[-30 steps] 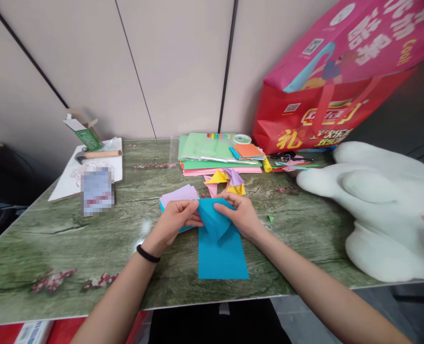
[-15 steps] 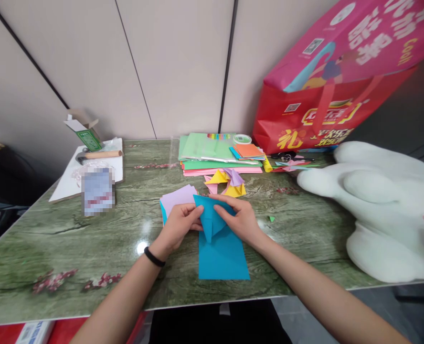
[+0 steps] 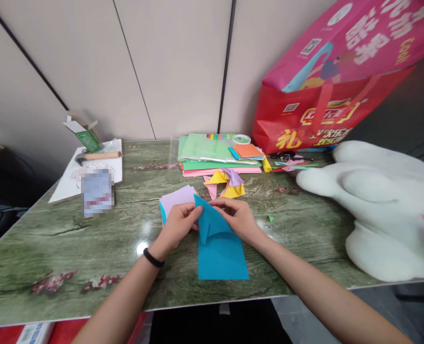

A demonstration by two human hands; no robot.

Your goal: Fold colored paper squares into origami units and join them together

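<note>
Between my hands is a folded piece of blue paper (image 3: 212, 217), its pointed corner up and a narrow flap hanging on its front. Below it a flat blue sheet (image 3: 223, 260) lies on the table; whether the two are joined I cannot tell. My left hand (image 3: 179, 221) pinches the folded paper's left edge between thumb and fingers. On the right edge, my right hand (image 3: 238, 217) has its thumb and bent fingers closed, partly behind the paper. Just beyond sit folded yellow, pink and purple paper pieces (image 3: 229, 184). A stack of lilac and blue sheets (image 3: 178, 198) lies beside my left hand.
Packs of coloured paper (image 3: 206, 148) lie at the wall. A red gift bag (image 3: 305, 119) and a white plush toy (image 3: 369, 205) take up the right side. At left a hammer (image 3: 100, 155) rests on a white board (image 3: 63, 184) near a small green box (image 3: 88, 138).
The folded blue paper has turned, its narrow flap now slanting at the left. My right fingers have slipped further behind its right edge. My left hand keeps its pinch.
</note>
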